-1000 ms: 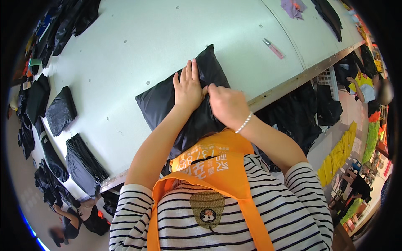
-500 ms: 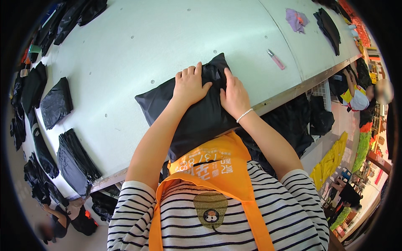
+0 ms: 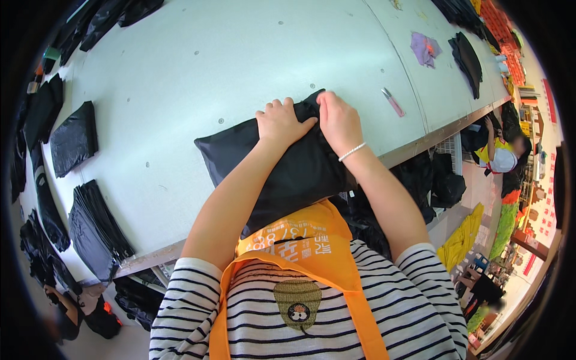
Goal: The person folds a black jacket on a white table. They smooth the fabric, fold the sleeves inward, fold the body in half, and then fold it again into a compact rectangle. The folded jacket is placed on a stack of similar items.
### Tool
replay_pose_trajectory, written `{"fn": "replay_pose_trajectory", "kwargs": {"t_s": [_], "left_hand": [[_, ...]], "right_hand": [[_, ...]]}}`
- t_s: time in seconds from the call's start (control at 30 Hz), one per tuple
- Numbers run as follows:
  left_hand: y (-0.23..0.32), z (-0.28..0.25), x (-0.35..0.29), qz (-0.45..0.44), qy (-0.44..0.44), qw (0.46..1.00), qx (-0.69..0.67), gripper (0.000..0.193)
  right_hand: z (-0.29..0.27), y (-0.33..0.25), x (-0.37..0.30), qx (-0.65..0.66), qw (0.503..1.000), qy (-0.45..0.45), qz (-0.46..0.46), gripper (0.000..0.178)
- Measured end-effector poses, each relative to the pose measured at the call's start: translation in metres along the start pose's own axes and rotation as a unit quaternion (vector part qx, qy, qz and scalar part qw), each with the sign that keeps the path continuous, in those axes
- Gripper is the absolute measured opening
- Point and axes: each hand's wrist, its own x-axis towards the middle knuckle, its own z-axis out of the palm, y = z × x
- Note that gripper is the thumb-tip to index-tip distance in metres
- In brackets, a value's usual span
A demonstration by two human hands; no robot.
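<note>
A flat, pillow-shaped black fabric bag (image 3: 282, 180) lies at the near edge of the table, its near side against my orange apron. My left hand (image 3: 281, 123) rests on its far side with fingers curled over the edge and thumb stretched to the right. At the far right corner, my right hand (image 3: 339, 123) pinches the black cloth between thumb and fingers. The cloth between the two hands is bunched. Whatever the right fingertips hold besides the cloth is too small to make out.
Right of the bag lie pink-handled snips (image 3: 393, 102) and a purple cloth (image 3: 425, 49). Folded black pieces (image 3: 96, 225) are stacked along the table's left side. Black cloth hangs below the table edge at right. Another person (image 3: 499, 155) is at work at the far right.
My right hand has gone from lying along the bag's right edge to pinching its far corner. That corner stands out less now. The left hand's fingers have curled more.
</note>
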Motion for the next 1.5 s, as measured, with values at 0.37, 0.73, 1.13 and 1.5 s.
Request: {"fn": "replay_pose_trajectory", "kwargs": {"t_s": [0.37,0.73,1.13,1.5], "left_hand": [[-0.007,0.006,0.003,-0.014,0.008,0.999,-0.028,0.077],[-0.026,0.032,0.010,-0.005,0.018,0.992,-0.123,0.061],[-0.035,0.023,0.020,-0.020,-0.069,0.976,-0.204,0.049],[-0.044,0.026,0.051,-0.095,-0.154,0.893,-0.411,0.032]], "right_hand": [[-0.024,0.025,-0.062,0.029,0.985,-0.118,0.121,0.023],[0.008,-0.023,-0.049,-0.260,0.936,-0.184,-0.151,0.011],[0.013,0.008,0.009,0.062,0.971,-0.231,0.006,0.021],[0.045,0.026,0.038,0.055,0.950,-0.308,0.005,0.013]]}}
